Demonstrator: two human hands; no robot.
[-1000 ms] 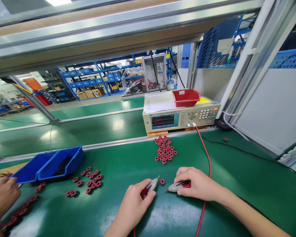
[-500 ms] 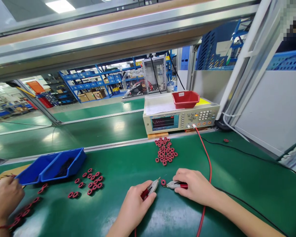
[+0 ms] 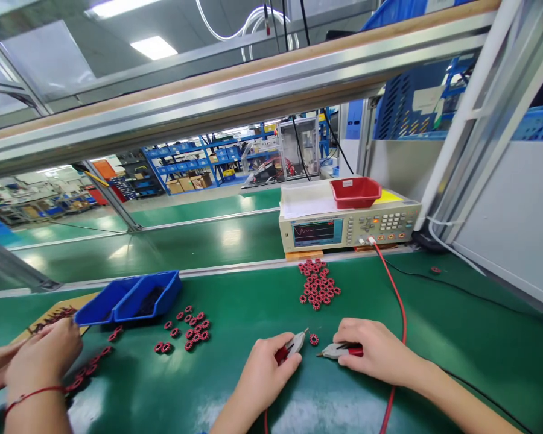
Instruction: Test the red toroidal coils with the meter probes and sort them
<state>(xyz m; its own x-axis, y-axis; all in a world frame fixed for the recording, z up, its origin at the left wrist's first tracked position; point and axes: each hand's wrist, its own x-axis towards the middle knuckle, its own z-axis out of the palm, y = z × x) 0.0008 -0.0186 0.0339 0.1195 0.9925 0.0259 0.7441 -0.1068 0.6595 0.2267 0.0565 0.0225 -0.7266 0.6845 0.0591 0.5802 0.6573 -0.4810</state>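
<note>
My left hand (image 3: 269,371) is closed on a metal-jawed test clip (image 3: 297,343) with a red grip, its tip pointing up and right. Just right of that tip lies a single small red toothed ring (image 3: 314,340), like a wound stator core, flat on the green bench. My right hand (image 3: 373,349) is closed on a second test clip (image 3: 330,351), whose tip points left and sits slightly below and right of the ring. Neither clip appears to grip the ring. Behind it is a pile of similar red rings (image 3: 319,288).
A bench tester (image 3: 353,234) with a waveform screen carries a red bin (image 3: 355,193). Its red cable (image 3: 400,301) runs past my right arm. At left are blue bins (image 3: 147,301), scattered rings (image 3: 196,328) and a co-worker's hand (image 3: 49,349).
The view has tilted up and swung left. My right clip has drawn slightly away from the ring, while the left clip stays beside it. More of the co-worker's arms shows.
</note>
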